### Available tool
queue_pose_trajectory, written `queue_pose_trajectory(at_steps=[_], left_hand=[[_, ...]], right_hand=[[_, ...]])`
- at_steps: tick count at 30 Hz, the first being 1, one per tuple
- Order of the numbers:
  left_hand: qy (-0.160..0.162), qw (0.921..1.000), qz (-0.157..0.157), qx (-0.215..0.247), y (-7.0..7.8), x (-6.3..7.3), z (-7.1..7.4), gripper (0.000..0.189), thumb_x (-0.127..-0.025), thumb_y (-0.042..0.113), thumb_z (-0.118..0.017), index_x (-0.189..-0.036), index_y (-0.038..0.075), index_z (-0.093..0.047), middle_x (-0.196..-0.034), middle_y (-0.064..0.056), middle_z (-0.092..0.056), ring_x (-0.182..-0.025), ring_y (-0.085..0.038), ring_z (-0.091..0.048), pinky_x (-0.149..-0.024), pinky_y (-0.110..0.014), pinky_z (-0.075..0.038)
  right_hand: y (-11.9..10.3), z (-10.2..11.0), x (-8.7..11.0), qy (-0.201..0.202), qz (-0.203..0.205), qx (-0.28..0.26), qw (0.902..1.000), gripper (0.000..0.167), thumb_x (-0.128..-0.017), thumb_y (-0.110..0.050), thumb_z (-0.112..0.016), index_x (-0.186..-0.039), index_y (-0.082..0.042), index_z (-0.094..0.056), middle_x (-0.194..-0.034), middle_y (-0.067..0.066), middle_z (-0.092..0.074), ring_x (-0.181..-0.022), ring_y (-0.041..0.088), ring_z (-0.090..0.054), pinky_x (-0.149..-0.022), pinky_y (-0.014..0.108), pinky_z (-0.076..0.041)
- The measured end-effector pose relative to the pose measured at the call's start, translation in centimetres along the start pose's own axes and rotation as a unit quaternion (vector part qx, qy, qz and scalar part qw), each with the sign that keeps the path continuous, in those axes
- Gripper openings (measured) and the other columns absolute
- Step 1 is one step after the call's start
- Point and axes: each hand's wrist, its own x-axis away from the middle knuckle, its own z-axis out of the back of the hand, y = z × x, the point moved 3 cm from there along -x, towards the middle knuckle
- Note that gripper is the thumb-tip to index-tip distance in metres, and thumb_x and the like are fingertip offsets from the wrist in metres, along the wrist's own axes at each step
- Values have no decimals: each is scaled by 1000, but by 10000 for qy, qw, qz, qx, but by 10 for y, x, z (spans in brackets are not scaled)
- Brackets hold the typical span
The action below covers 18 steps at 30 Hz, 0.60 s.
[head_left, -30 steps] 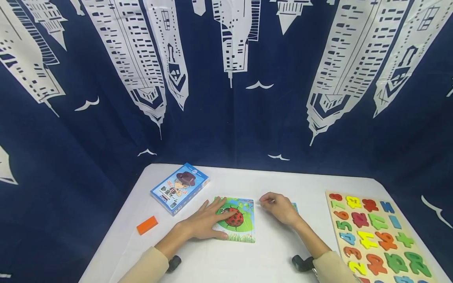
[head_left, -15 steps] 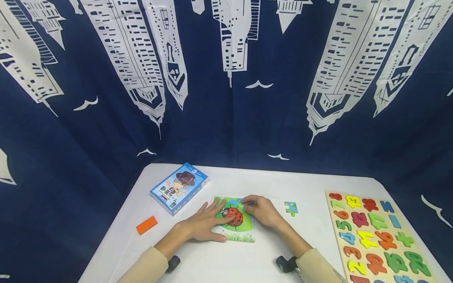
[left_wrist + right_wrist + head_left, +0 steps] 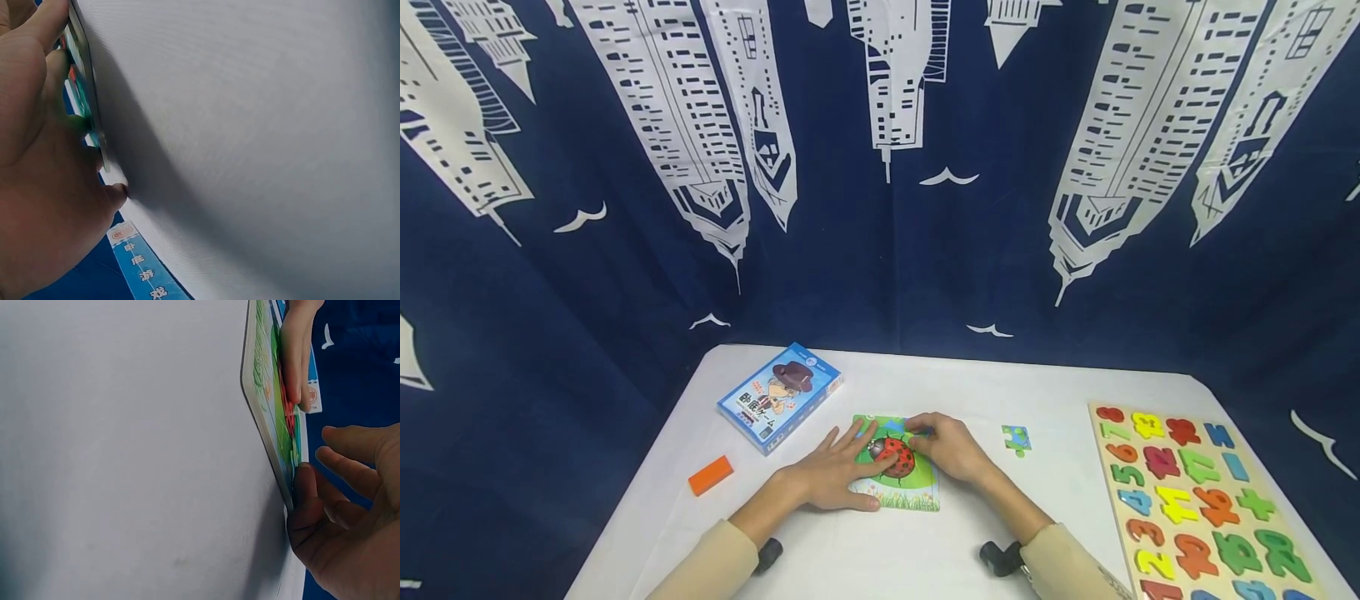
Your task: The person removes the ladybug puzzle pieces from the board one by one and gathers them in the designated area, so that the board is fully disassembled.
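A square ladybug jigsaw puzzle [image 3: 902,497] lies flat on the white table. My left hand [image 3: 833,473] rests on its left part with fingers spread, the index finger reaching over the ladybug. At the puzzle's upper right corner, my right hand [image 3: 946,448] pinches a puzzle piece, mostly hidden by the fingers. In the right wrist view, thumb and index finger of my right hand [image 3: 350,512] meet at the edge of the puzzle [image 3: 265,412]. A loose blue and green puzzle piece [image 3: 1017,439] lies farther right.
A blue game box [image 3: 781,398] lies at the back left, with an orange block [image 3: 711,476] in front of it. Along the right side lies a wooden number board [image 3: 1206,508]. A dark blue curtain [image 3: 880,267] hangs behind the table [image 3: 970,558].
My right hand has moved left from beside the puzzle onto its upper right corner, uncovering the loose piece on the table. The left hand has stayed in place.
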Motion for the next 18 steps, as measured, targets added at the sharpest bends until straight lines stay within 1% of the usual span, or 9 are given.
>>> queue_pose_trajectory(at_steps=[6, 9, 13, 18], left_hand=[[-32, 10000, 29, 25, 1, 0, 3, 73, -82, 73, -34, -145, 40, -18, -153, -15, 10, -138, -33, 11, -108, -58, -5], [-57, 10000, 51, 18, 2, 0, 3, 73, -82, 73, -35, -145, 40, -19, -153, -15, 10, -138, -32, 11, -108, -57, -5], [-52, 9999, 71, -63, 2, 0, 3, 73, -82, 73, -34, -145, 41, -18, -153, -15, 8, -139, -32, 9, -108, -57, -6], [-32, 10000, 82, -26, 2, 0, 4, 72, -82, 73, -36, -145, 41, -20, -153, -16, 7, -139, -33, 8, -108, -57, -7]], right_hand=[[-5, -2, 0, 18, -55, 44, 10000, 29, -85, -23, -65, -113, -14, -65, -103, 0, -61, -93, 17, -58, -84, 41, -47], [-5, -3, 0, 52, -36, 104, 9999, 30, -85, -22, -65, -114, -14, -65, -99, 0, -60, -93, 16, -56, -83, 42, -47], [-5, -5, -2, 103, -29, 128, 9999, 31, -85, -22, -65, -115, -14, -65, -97, -1, -59, -92, 16, -56, -83, 41, -46], [-3, -7, -4, 61, -52, 60, 9999, 33, -85, -23, -65, -117, -14, -64, -98, 1, -59, -91, 16, -55, -84, 42, -46]])
